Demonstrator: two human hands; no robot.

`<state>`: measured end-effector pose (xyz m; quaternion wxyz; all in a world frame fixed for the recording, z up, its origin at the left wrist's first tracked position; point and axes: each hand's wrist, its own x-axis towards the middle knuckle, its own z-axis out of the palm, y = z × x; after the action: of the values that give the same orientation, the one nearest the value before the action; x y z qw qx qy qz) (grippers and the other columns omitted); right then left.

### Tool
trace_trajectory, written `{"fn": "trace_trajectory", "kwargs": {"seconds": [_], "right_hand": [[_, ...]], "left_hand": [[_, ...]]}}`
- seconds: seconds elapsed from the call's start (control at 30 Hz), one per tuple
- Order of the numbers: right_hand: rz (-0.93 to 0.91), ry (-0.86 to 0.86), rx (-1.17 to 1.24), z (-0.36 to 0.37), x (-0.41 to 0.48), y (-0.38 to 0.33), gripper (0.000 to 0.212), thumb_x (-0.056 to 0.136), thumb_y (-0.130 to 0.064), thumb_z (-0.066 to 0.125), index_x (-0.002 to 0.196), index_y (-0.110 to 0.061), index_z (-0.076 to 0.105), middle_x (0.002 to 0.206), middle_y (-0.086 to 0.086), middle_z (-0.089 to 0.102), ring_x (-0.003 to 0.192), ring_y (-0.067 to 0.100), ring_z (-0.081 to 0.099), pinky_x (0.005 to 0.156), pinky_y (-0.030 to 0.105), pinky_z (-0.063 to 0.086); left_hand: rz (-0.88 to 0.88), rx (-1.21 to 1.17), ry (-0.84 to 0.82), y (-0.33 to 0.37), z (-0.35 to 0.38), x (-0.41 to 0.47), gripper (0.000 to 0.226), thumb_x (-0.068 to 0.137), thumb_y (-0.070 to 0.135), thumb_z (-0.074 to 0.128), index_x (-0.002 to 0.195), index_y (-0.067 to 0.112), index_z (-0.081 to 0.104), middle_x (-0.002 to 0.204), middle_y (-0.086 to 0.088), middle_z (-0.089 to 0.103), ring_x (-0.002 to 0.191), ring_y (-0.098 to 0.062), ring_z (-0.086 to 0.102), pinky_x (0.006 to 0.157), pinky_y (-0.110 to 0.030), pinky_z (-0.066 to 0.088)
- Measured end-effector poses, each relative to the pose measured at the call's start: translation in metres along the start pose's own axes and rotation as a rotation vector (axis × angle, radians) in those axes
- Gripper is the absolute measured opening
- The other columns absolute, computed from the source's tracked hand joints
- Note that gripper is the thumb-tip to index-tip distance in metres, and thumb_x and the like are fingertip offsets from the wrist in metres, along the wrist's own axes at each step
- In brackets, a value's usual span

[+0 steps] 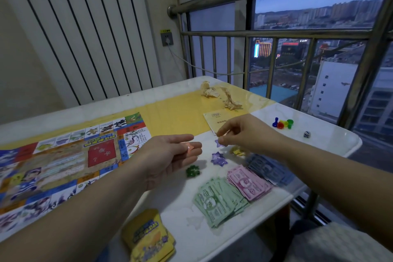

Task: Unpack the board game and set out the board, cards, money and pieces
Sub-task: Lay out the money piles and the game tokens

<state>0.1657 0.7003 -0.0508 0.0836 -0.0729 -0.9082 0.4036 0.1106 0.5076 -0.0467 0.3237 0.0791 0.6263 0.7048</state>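
Note:
The game board [63, 161] lies unfolded on the left of the table. My left hand [170, 159] is held palm up with a small red star token [188, 147] resting on its fingers. My right hand [240, 132] pinches a purple star token [219, 143] just above the table. More star tokens lie below: purple [219, 158], green [192, 171] and yellow [238, 151]. Green money [219, 202], pink money [248, 183] and blue money [268, 168] lie in stacks. Yellow cards [148, 238] sit at the front edge.
Coloured pawns [282, 124] and a white die [306, 134] lie at the right of the table [331, 140]. A yellow leaflet [217, 119] and crumpled wrapping [221, 95] lie further back. A metal railing [276, 34] and window stand behind; a radiator on the left wall.

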Motion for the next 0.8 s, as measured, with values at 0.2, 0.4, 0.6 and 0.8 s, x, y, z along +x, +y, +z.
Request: {"fn": "trace_trajectory", "kwargs": {"seconds": [0.2, 0.4, 0.6, 0.8], "right_hand": [[-0.059, 0.067, -0.103, 0.006, -0.004, -0.002, 0.026, 0.090, -0.034, 0.061, 0.111, -0.022, 0.069, 0.101, -0.009, 0.065, 0.081, -0.002, 0.059, 0.062, 0.008, 0.044], [-0.216, -0.011, -0.038, 0.010, -0.013, -0.018, 0.022, 0.088, -0.027, 0.064, 0.107, -0.018, 0.071, 0.071, -0.021, 0.058, 0.057, -0.021, 0.048, 0.054, 0.000, 0.036], [-0.174, 0.156, 0.029, -0.017, -0.014, -0.012, 0.007, 0.088, -0.020, 0.064, 0.089, -0.022, 0.071, 0.075, -0.017, 0.067, 0.064, -0.008, 0.057, 0.064, 0.011, 0.049], [0.051, 0.262, -0.088, -0.057, -0.005, 0.037, 0.004, 0.086, -0.020, 0.068, 0.085, -0.018, 0.072, 0.079, -0.006, 0.071, 0.073, 0.005, 0.065, 0.082, 0.029, 0.052]], "left_hand": [[0.008, 0.068, 0.016, -0.003, 0.004, -0.001, 0.025, 0.095, -0.001, 0.046, 0.118, 0.005, 0.057, 0.100, -0.009, 0.072, 0.080, -0.013, 0.070, 0.062, -0.019, 0.057], [0.000, 0.034, -0.057, 0.003, 0.030, 0.000, 0.037, 0.098, 0.001, 0.041, 0.135, 0.002, 0.044, 0.086, -0.017, 0.067, 0.064, -0.016, 0.068, 0.057, -0.022, 0.058], [0.031, -0.022, -0.087, 0.010, 0.048, 0.003, 0.032, 0.100, 0.007, 0.038, 0.130, 0.004, 0.048, 0.101, -0.015, 0.069, 0.089, -0.023, 0.069, 0.073, -0.031, 0.059], [0.145, 0.351, -0.010, 0.003, 0.044, 0.011, 0.024, 0.094, 0.012, 0.055, 0.117, 0.017, 0.060, 0.106, 0.000, 0.070, 0.094, -0.015, 0.066, 0.080, -0.028, 0.053]]}}
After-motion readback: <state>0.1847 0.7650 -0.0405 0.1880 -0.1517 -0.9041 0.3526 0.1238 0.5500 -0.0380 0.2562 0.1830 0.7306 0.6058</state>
